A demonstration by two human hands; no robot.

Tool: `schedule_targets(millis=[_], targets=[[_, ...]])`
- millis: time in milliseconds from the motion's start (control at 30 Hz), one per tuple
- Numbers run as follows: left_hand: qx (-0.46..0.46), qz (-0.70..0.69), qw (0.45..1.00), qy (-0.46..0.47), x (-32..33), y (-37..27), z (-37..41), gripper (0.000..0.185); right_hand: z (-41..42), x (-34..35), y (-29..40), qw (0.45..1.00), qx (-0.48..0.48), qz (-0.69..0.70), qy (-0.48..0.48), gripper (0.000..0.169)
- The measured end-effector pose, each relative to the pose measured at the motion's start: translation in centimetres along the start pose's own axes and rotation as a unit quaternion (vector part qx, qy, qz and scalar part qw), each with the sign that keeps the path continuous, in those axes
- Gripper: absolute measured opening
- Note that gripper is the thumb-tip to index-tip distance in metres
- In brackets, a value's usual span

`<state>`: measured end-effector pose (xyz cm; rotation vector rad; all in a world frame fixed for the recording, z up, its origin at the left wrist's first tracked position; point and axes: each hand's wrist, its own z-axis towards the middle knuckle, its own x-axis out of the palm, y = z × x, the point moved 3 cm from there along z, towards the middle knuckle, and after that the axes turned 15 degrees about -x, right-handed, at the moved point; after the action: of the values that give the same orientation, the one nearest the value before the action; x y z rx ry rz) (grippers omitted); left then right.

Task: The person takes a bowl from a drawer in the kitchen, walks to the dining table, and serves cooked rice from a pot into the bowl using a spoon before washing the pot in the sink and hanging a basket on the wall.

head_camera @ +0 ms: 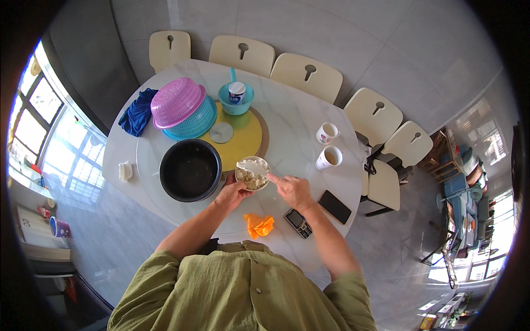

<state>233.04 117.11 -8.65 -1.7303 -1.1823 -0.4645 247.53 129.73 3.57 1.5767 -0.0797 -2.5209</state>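
My left hand (232, 193) grips the lower left side of a small bowl (258, 189) over the table. White cooked rice (249, 180) fills the bowl nearly to its rim. In my right hand (293, 191) is the handle of a white rice paddle (251, 166), its blade lying flat across the top of the rice. Just left of the bowl stands a dark inner pot (190, 170) with a speckled rim; its inside looks black, with a few small pale bits. Part of the bowl's near side is hidden by my left fingers.
A pink colander (178, 101) leans over a blue basket (190, 124), beside a blue cloth (138, 112). A turquoise ladle-basin (235, 108) holds a canister (237, 93). Two mugs (327, 133), a smartphone (334, 207), a keypad phone (298, 223) and an orange plastic bag (259, 226) lie rightward and near.
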Motion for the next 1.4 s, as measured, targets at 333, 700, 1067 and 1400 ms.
schedule_targets(millis=[333,700,1067,1400], targets=[[-0.048,0.009,0.997,0.064,1.9,-0.2,-1.5,0.063,-1.7,-1.8,-2.4,0.998,-0.004,0.041,0.041,0.043],[-0.009,-0.017,0.998,-0.054,0.1,1.1,1.2,0.059,-1.7,4.2,1.8,0.983,0.142,-0.021,0.111,0.045],[0.075,-0.002,0.995,-0.059,-1.5,-1.0,5.3,0.057,-3.6,6.0,-5.4,0.769,0.455,0.406,-0.192,0.042],[0.089,0.002,0.993,-0.072,-1.5,-1.3,6.6,0.053,-8.6,10.7,-0.5,0.925,0.371,0.074,-0.043,0.017]])
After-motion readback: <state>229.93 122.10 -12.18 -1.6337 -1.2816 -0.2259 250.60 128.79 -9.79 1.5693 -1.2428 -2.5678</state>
